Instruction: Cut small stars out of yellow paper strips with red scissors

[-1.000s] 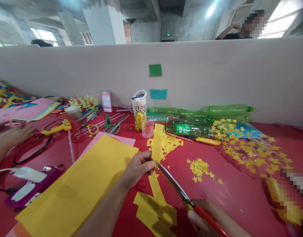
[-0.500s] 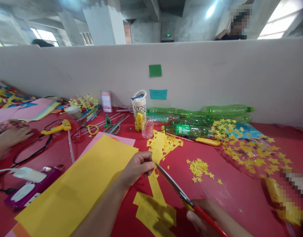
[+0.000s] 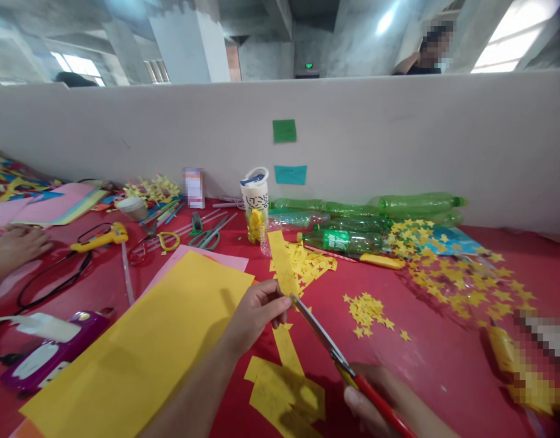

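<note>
Head: strip (image 3: 282, 260) prob. in LH (image 3: 258, 311)

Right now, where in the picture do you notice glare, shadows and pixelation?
Head view: glare washes out the window, upper right; head view: shadows darken yellow paper pieces near the scissors; head view: coarse pixels cover the upright screen.

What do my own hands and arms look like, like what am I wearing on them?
Your left hand and right hand are both ungloved. No sleeve, watch or bracelet shows on either forearm. Whether you wear a ring, I can't tell.
</note>
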Available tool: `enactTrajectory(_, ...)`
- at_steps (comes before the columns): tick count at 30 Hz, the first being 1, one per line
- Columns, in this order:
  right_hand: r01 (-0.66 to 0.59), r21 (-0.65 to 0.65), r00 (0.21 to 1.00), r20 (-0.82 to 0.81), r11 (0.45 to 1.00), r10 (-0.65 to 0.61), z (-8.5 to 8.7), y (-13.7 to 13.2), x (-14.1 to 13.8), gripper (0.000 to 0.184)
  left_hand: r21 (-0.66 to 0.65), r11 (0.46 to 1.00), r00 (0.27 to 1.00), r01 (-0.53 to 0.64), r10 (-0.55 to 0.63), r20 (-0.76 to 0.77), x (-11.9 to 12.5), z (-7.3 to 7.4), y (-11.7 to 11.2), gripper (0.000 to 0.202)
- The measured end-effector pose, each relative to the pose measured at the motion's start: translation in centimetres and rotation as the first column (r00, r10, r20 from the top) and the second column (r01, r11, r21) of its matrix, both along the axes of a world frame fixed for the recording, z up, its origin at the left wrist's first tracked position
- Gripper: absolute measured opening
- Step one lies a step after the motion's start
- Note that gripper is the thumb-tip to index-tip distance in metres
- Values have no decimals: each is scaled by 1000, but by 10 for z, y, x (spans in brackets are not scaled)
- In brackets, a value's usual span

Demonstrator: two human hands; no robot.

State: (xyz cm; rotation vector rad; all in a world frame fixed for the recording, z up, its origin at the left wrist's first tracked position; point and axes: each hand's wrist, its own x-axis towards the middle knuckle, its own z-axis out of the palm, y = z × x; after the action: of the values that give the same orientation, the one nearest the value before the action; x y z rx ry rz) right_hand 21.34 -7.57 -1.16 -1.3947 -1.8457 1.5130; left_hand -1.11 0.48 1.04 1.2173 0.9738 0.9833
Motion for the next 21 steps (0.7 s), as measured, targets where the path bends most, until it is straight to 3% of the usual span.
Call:
enactTrajectory(9, 72, -62, 996, -55, 995, -75, 7, -3, -2, 59, 5, 997, 997, -72, 72, 26, 13, 3, -8, 17)
enactTrajectory(15, 137, -142, 987, -63, 980, -147, 8, -4, -4, 64, -8, 994, 993, -111, 111, 34, 17, -5, -10, 16)
enactTrajectory(21, 97, -111, 995, -28, 989, -101, 2, 0, -4, 65, -5, 996, 995, -91, 91, 50, 15, -8, -10, 16)
